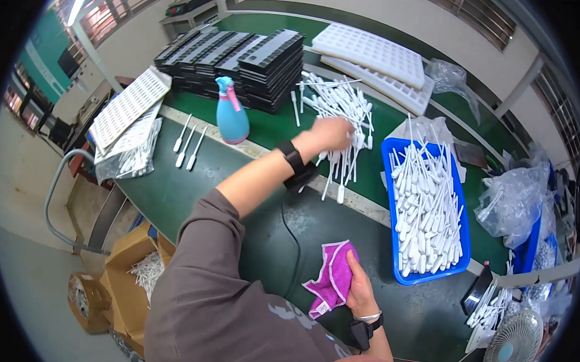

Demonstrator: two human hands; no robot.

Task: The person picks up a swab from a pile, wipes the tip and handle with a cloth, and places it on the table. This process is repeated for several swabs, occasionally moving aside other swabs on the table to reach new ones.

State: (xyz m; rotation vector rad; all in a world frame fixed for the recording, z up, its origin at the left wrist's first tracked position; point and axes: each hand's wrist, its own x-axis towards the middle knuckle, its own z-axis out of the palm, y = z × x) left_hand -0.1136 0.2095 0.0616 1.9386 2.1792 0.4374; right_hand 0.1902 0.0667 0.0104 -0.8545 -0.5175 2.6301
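Note:
My left hand [333, 133] reaches over a loose pile of white plastic sticks [337, 98], which have thin stems and one thick, flat end. Its fingers curl down among the sticks, and what they grip is hidden. Closer to my body, my right hand [361, 287] is closed around a folded purple cloth [333, 278] with pale edging, held above the dark green table. Right of both hands, a blue tray [398, 271] is heaped with more such sticks. Three single sticks [189, 145] lie apart at the left.
Behind the pile stand stacked black trays [268, 68] and white foam racks [371, 53]. A blue spray bottle [231, 118] with a pink trigger is left of my forearm. Printed sheets [129, 108] lie far left, a cardboard box [130, 277] below, and a small fan [514, 345] lower right.

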